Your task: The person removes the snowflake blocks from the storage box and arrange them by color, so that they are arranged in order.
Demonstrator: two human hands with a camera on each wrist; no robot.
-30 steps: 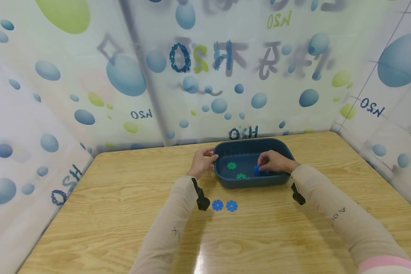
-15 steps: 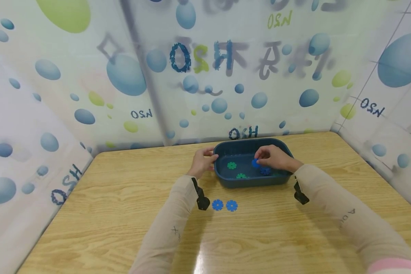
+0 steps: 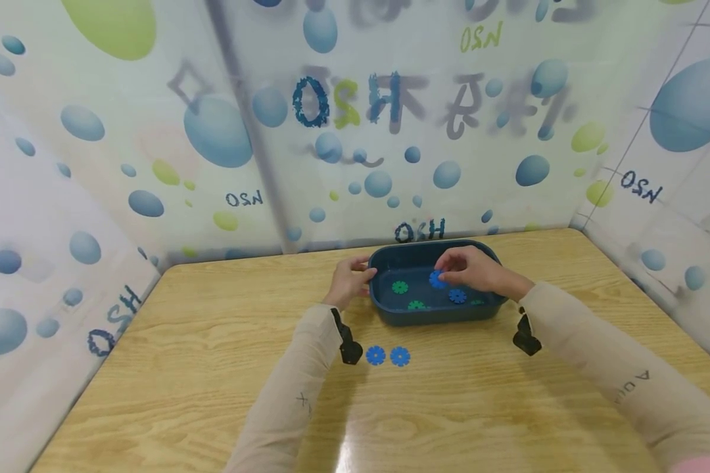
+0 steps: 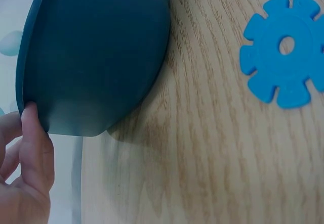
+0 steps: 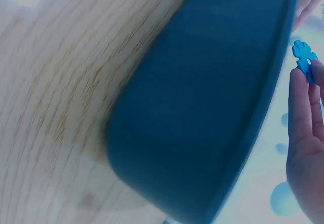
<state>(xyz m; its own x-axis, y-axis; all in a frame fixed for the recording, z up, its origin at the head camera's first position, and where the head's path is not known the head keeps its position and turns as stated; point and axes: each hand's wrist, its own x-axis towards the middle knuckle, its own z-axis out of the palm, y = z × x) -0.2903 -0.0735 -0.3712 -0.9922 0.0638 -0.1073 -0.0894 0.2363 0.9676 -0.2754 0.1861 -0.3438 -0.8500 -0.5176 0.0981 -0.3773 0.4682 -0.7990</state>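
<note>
The notched blue disc (image 3: 436, 279) is up over the inside of the tub (image 3: 438, 316), pinched between the thumb and fingertips of the right hand (image 3: 474, 269), which comes in from three o'clock; that grip is closed firmly on it. Reading the head view with twelve towards the wall (image 3: 485, 131), a second blue disc (image 3: 457, 296) lies on the tub floor at four o'clock from the held one. Two green discs (image 3: 400, 288) lie in there too, at about nine and seven, and a further green piece (image 3: 476, 303) shows partly at four. At nine o'clock the left hand (image 3: 348, 279) grips the tub's end, thumb at the rim. Outside, around seven, two blue discs (image 3: 400, 356) lie flat side by side on the worktop (image 3: 154, 368). The work looks partway: two blues out, a third in hand but not set down, one blue and the greens left inside.
</note>
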